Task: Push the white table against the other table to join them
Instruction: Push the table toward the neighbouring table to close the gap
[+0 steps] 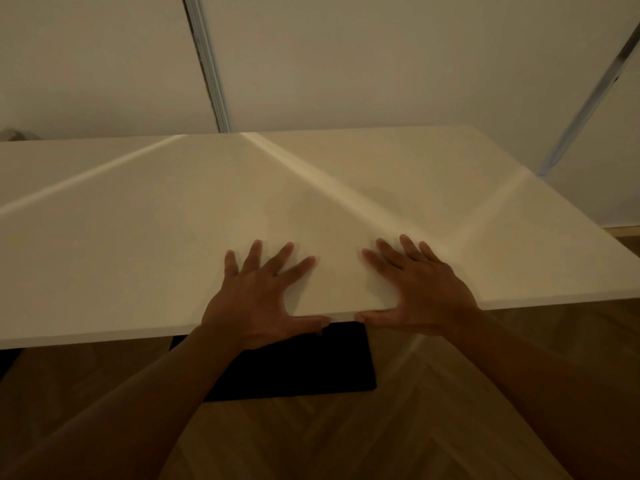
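The white table (173,258) fills the middle of the view, its far edge close to the wall. My left hand (259,296) lies on its near edge with the fingers spread flat on the top and the thumb pressed along the edge. My right hand (420,289) grips the same edge a short way to the right, fingers spread on top and thumb against the edge. Pale streaks of light cross the tabletop. I cannot make out a second table or a seam between two tables.
A black flat slab (294,368) lies on the herringbone wood floor (346,438) under the table's near edge. Behind the table stands a pale panelled wall (381,64) with metal strips (207,64). A small grey object (12,135) shows at the far left.
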`<state>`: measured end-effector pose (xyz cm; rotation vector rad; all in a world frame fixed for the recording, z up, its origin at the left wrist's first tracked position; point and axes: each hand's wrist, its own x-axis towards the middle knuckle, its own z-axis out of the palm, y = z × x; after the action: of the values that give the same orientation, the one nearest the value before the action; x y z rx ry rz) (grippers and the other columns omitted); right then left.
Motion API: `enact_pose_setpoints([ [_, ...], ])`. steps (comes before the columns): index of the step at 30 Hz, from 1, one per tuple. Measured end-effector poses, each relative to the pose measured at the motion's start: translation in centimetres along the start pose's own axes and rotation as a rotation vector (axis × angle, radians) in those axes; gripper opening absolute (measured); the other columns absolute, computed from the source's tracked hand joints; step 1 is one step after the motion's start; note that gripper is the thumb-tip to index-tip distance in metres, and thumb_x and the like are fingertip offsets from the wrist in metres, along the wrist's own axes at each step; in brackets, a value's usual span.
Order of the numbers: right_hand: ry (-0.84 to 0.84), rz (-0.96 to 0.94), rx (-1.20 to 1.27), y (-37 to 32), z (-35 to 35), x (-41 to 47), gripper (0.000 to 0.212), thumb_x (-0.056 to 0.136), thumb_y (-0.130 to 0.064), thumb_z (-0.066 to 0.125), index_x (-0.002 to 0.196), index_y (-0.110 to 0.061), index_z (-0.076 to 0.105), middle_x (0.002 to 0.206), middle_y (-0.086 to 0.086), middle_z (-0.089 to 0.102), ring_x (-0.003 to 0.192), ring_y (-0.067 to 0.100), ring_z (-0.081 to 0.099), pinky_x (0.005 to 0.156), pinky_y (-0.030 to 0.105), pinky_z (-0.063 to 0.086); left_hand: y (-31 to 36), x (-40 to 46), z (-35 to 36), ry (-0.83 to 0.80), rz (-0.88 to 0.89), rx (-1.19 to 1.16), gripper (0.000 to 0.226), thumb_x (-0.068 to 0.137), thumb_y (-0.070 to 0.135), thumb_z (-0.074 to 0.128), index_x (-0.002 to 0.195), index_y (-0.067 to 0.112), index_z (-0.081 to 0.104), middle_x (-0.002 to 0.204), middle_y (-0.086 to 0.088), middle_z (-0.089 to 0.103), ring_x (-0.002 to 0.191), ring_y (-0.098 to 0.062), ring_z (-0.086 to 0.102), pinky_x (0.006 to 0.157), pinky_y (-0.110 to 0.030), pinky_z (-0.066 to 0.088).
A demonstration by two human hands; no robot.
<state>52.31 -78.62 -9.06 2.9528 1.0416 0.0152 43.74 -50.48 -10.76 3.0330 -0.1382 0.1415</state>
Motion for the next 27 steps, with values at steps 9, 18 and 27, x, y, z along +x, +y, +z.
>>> enact_pose_setpoints([
  [9,0.012,-0.02,-0.027,2.6,0.3,2.1,0.112,0.061,-0.102,0.017,0.154,-0.042,0.0,0.165,-0.007,0.006,0.151,0.029,0.005,0.123,0.049,0.009,0.7,2.5,0.5,0.015,-0.027,-0.029,0.103,0.065,0.108,0.022,0.153,0.062,-0.004,0.17,0.015,0.005,0.157,-0.033,-0.006,0.121,-0.066,-0.007],
  [18,0.014,-0.05,-0.006,3.6,0.3,2.7,0.114,0.062,-0.102,0.019,0.155,-0.038,0.0,0.165,-0.003,0.008,0.151,0.034,0.005,0.122,0.052,0.006,1.1,3.1,0.7,0.019,-0.039,-0.012,0.1,0.067,0.107,0.023,0.152,0.062,-0.005,0.17,0.016,0.003,0.157,-0.031,-0.006,0.122,-0.064,-0.007],
  [27,0.005,-0.042,-0.037,3.3,0.4,2.6,0.112,0.066,-0.1,0.016,0.155,-0.035,-0.004,0.166,0.001,0.005,0.15,0.036,0.004,0.121,0.057,0.008,1.5,2.8,0.1,-0.025,-0.053,-0.028,0.104,0.067,0.107,0.023,0.156,0.058,0.003,0.17,0.017,0.003,0.157,-0.028,-0.007,0.122,-0.064,-0.007],
])
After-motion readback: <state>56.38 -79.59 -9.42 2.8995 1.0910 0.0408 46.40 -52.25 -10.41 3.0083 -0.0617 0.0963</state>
